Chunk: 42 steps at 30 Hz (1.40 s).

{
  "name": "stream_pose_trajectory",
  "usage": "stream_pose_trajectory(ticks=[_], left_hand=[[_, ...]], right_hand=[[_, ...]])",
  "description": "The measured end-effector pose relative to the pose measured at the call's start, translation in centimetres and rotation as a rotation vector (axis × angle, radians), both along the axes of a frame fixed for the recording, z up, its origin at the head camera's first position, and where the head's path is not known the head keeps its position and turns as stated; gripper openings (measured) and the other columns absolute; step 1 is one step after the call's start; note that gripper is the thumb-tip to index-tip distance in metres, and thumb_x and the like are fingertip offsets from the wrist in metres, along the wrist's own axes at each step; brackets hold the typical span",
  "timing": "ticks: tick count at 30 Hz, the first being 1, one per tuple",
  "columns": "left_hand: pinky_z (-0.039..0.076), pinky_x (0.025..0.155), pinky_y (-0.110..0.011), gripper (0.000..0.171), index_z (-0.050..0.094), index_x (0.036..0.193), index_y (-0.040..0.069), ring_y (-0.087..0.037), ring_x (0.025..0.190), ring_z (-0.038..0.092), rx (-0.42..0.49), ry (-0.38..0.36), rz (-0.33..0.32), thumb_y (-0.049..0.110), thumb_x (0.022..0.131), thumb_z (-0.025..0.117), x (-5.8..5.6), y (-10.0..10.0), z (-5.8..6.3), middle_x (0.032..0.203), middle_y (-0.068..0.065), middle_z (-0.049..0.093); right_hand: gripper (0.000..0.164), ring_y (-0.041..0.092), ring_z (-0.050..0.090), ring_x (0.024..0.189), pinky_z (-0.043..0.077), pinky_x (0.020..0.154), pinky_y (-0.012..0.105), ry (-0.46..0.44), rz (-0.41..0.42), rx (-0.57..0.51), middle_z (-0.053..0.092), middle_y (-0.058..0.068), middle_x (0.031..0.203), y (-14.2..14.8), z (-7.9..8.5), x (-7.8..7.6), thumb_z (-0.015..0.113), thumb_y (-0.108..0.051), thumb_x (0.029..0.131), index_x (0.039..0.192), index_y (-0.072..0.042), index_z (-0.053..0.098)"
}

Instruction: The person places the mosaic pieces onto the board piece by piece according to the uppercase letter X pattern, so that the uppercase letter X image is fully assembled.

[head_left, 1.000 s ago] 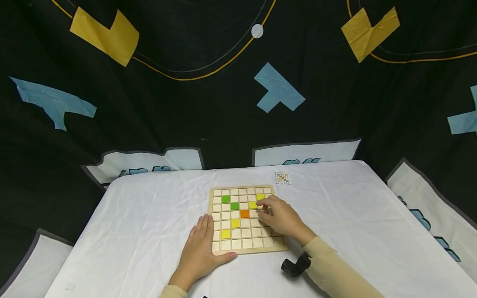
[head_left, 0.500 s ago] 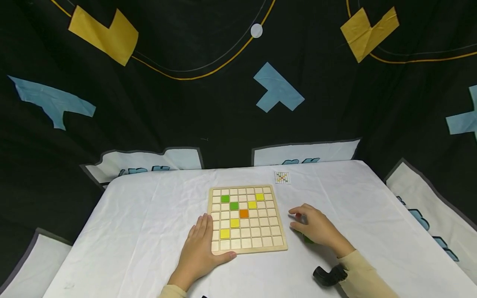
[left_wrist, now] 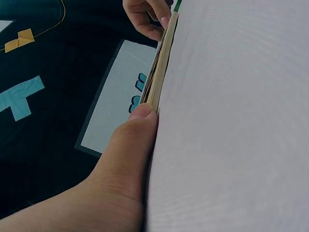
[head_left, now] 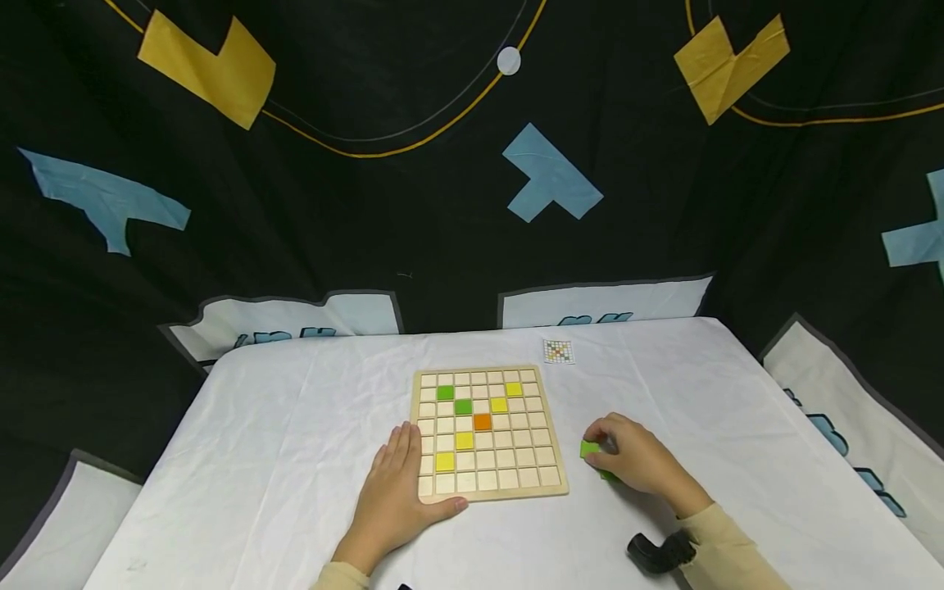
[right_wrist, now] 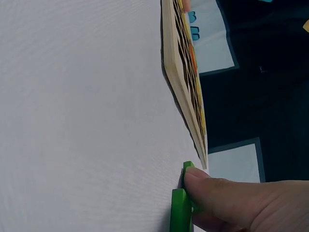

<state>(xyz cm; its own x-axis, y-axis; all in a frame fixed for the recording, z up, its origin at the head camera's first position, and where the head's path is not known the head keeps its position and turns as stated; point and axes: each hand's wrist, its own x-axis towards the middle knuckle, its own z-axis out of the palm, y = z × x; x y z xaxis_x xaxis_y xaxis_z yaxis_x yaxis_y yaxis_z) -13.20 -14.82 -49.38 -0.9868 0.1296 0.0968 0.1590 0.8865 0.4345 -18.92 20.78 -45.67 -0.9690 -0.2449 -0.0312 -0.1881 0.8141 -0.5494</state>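
A square wooden grid board (head_left: 492, 483) lies on the white table, with green, yellow and orange tiles among its plain squares. My left hand (head_left: 391, 500) rests at its near left corner, fingers straight along the left side. In the left wrist view, the left thumb (left_wrist: 130, 150) touches the board's edge. To the right of the board, my right hand (head_left: 637, 459) pinches a green tile (head_left: 588, 448) between thumb and fingers, down at the table. A second green tile (right_wrist: 180, 210) sits close beside it, partly hidden under the hand in the head view.
A small card with a coloured grid pattern (head_left: 559, 351) lies behind the board, to its right. White cloth (head_left: 295, 459) covers the table. A black curtain with yellow and blue shapes hangs at the back.
From over the board's right part, my right hand has moved right to the green tiles, and its fingers have closed on one. The left hand has stayed in place.
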Motion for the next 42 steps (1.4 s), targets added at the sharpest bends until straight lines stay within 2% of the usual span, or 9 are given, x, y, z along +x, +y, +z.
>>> stream_pose_trajectory(ticks=[3,6,11,16,22,26,29,36,42], left_hand=[[0.018,0.124,-0.054,0.134,0.02,0.155,-0.007,-0.037,0.154,0.016,-0.004,0.006,-0.003,0.085,0.068,0.064,-0.1,0.0,0.0,0.164,-0.022,0.018],[0.018,0.124,-0.054,0.133,0.021,0.154,-0.007,-0.037,0.154,0.016,-0.007,0.017,-0.005,0.085,0.068,0.064,-0.2,-0.1,0.0,0.164,-0.022,0.019],[0.018,0.124,-0.054,0.133,0.021,0.154,-0.007,-0.037,0.154,0.016,-0.015,0.02,-0.005,0.085,0.068,0.063,-0.2,-0.1,0.1,0.163,-0.022,0.019],[0.018,0.124,-0.054,0.134,0.02,0.155,-0.007,-0.036,0.154,0.015,-0.014,0.008,-0.008,0.086,0.068,0.062,-0.3,-0.1,0.0,0.164,-0.022,0.018],[0.017,0.124,-0.053,0.136,0.019,0.155,-0.006,-0.035,0.154,0.014,-0.004,-0.008,-0.004,0.088,0.067,0.061,-0.3,0.0,0.0,0.164,-0.021,0.017],[0.018,0.124,-0.054,0.134,0.02,0.155,-0.007,-0.036,0.154,0.016,-0.004,0.0,-0.003,0.087,0.067,0.061,-0.2,0.0,0.0,0.164,-0.022,0.019],[0.018,0.124,-0.054,0.133,0.021,0.155,-0.007,-0.037,0.154,0.017,0.002,0.003,0.0,0.085,0.068,0.063,-0.2,0.0,0.1,0.164,-0.023,0.019],[0.017,0.124,-0.054,0.133,0.021,0.155,-0.006,-0.038,0.154,0.016,0.02,-0.01,0.005,0.085,0.068,0.064,0.0,0.1,0.1,0.164,-0.023,0.019],[0.016,0.125,-0.053,0.134,0.018,0.156,-0.005,-0.036,0.154,0.014,0.009,-0.028,0.009,0.087,0.068,0.061,-0.1,0.1,0.0,0.164,-0.021,0.016]], right_hand=[[0.018,0.01,0.053,0.079,0.047,0.071,0.029,-0.015,0.028,-0.046,0.058,-0.006,0.084,0.0,-0.3,-0.4,0.078,-0.018,0.085,0.094,-0.02,0.063],[0.016,0.01,0.05,0.069,0.042,0.062,0.023,-0.011,0.036,-0.105,0.058,-0.005,0.08,-0.4,-0.5,-0.9,0.075,-0.014,0.087,0.095,-0.019,0.062],[0.014,0.01,0.053,0.074,0.044,0.066,0.023,0.035,0.046,-0.158,0.061,-0.006,0.085,-2.3,-0.8,-1.5,0.074,-0.015,0.089,0.098,-0.02,0.065],[0.012,0.009,0.055,0.078,0.045,0.069,0.024,0.032,0.074,-0.174,0.063,-0.01,0.086,-5.0,-0.8,-1.9,0.074,-0.018,0.09,0.098,-0.023,0.067],[0.01,0.01,0.053,0.072,0.044,0.064,0.023,0.049,0.093,-0.222,0.061,-0.01,0.082,-7.6,-0.5,-2.2,0.073,-0.018,0.09,0.097,-0.024,0.068],[0.01,0.009,0.054,0.073,0.045,0.067,0.023,0.058,0.117,-0.241,0.061,-0.01,0.081,-8.8,-0.5,-2.2,0.073,-0.018,0.091,0.098,-0.022,0.068],[0.009,0.007,0.055,0.075,0.046,0.071,0.024,0.052,0.13,-0.235,0.06,-0.011,0.08,-9.5,-0.6,-2.1,0.074,-0.021,0.09,0.098,-0.022,0.069],[0.009,0.007,0.055,0.074,0.047,0.071,0.025,0.067,0.144,-0.198,0.059,-0.012,0.08,-10.5,-0.9,-1.9,0.076,-0.025,0.089,0.095,-0.023,0.069],[0.011,0.008,0.061,0.091,0.052,0.085,0.033,0.095,0.132,-0.174,0.061,-0.011,0.094,-10.8,-1.0,-1.7,0.077,-0.024,0.087,0.092,-0.021,0.069]])
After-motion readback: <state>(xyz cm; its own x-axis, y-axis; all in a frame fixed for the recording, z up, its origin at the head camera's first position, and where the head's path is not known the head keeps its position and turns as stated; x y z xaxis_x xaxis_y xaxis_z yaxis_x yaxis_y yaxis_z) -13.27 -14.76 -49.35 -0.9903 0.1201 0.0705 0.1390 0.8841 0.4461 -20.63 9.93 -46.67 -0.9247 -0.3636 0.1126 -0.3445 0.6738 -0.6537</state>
